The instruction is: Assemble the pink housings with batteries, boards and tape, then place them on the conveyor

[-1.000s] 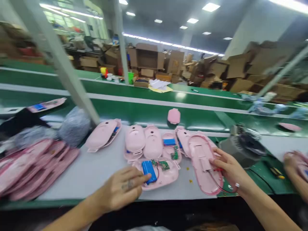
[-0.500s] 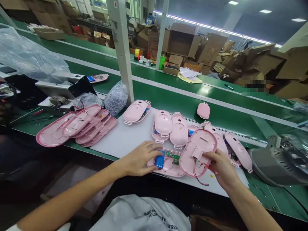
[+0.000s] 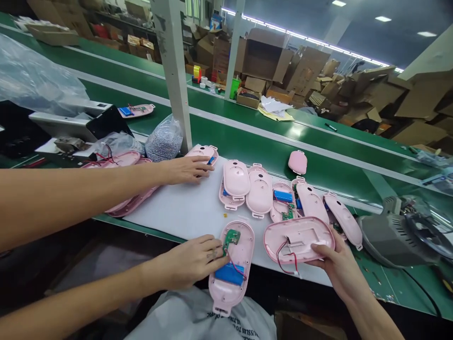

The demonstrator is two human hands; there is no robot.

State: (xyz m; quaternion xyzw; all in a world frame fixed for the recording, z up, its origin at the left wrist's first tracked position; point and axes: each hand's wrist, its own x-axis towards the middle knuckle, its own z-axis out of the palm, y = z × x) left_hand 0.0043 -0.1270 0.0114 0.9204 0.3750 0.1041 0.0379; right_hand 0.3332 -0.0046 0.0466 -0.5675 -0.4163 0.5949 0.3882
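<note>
My left hand grips the left side of a pink oval shell half, its fingertips near a green circuit board and a blue battery. That half is tilted, its near end over the table edge. My right hand has its thumb inside and fingers behind a second pink shell half, whose hollow side faces me. Red and black wires with a white plug dangle from it. The two halves are apart.
From the left, a co-worker's hand reaches over a pink housing. Several pink housings lie on the white sheet. A grey fan-like machine stands right, a bag of small parts back left beside a post.
My left hand has lifted the half with the battery and turned it lengthwise towards me. My right hand has tilted its half sideways. A co-worker's arm has come in from the left.
</note>
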